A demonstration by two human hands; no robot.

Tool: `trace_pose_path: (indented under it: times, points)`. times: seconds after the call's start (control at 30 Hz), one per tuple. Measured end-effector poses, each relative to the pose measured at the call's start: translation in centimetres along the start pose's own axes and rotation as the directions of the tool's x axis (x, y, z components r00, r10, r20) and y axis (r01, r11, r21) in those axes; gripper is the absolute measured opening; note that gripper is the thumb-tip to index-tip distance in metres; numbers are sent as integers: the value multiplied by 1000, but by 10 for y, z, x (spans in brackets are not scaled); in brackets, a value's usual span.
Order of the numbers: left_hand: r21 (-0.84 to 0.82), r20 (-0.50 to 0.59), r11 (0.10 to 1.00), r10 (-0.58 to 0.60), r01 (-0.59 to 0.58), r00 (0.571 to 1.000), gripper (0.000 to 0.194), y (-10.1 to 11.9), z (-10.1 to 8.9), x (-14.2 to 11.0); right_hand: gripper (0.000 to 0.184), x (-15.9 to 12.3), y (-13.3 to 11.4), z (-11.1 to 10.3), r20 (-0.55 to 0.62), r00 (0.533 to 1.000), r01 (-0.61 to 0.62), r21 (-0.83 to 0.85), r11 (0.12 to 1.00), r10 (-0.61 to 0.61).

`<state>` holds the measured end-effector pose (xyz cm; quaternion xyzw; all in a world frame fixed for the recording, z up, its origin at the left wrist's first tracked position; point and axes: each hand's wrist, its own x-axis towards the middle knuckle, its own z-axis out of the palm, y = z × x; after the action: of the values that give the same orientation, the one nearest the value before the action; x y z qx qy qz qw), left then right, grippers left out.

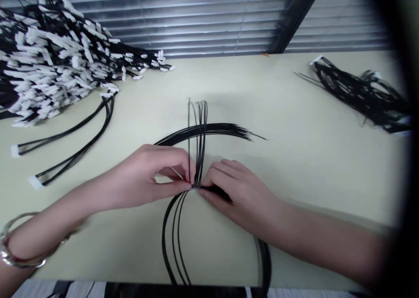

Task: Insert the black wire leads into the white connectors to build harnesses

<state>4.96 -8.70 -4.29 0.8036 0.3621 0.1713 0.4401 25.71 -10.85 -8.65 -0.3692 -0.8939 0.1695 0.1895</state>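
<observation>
My left hand (153,171) is closed in a pinch, thumb and forefinger meeting at thin black wires (201,145) that rise upright between my hands. Those wires meet a narrow whitish strip, seemingly a connector (195,188), mostly hidden by fingertips. From the other side my right hand (244,197) grips the strip's right end, with a bundle of black wires running under its palm and hanging over the table's front edge. More black wires (173,232) curve down from the strip. Behind my left hand a loose wire bundle (216,129) lies on the table, its ends fanned to the right.
A large heap of black cables with white connectors (59,62) fills the back left of the table (262,88). Two finished-looking cables (81,154) lie before it. At the far right is another black cable bundle (356,90). Blinds (203,18) stand behind the table.
</observation>
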Motion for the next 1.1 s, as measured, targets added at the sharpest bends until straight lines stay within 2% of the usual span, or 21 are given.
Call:
trace_pose_path:
  times: [0.13, 0.2, 0.63, 0.7, 0.77, 0.8, 0.87, 0.93, 1.0, 1.1]
  points:
    - [164, 31, 976, 140, -143, 990, 8, -3, -1, 2, 13, 0, 1, 2, -13, 1000, 13, -4, 1000, -13]
    - [197, 35, 965, 171, -174, 985, 9, -3, -2, 4, 13, 0, 1, 2, -16, 1000, 16, -4, 1000, -16]
    - [28, 80, 1000, 3, -5, 997, 7, -1, -6, 10, 13, -1, 0, 1, 2, 1000, 2, 3, 1000, -2]
    - [95, -18, 995, 10, -8, 1000, 9, -3, -16, 8, 12, -1, 0, 1, 1, 1000, 3, 6, 1000, -3]
    - [293, -196, 955, 20, 39, 980, 13, -7, -30, 5, 11, -1, 0, 1, -1, 1000, -3, 6, 1000, 3]
    - [422, -271, 902, 28, 92, 962, 16, -11, -39, 3, 11, -1, -1, 1, -5, 1000, -7, 3, 1000, 7]
    - [603, -320, 765, -30, 228, 947, 25, -19, -54, -1, 12, -1, -1, 0, -13, 1000, -15, -9, 1000, 15]
    - [630, -251, 707, -208, 322, 945, 31, -27, -64, -4, 12, -1, -1, 0, -24, 999, -26, -22, 999, 25]
    - [585, -171, 720, -339, 372, 925, 27, -33, -67, -5, 12, -2, -2, 0, -37, 999, -36, -29, 999, 35]
    - [507, -148, 762, -383, 402, 912, 20, -37, -64, -5, 12, -3, -2, 2, -73, 997, -42, -40, 998, 39]
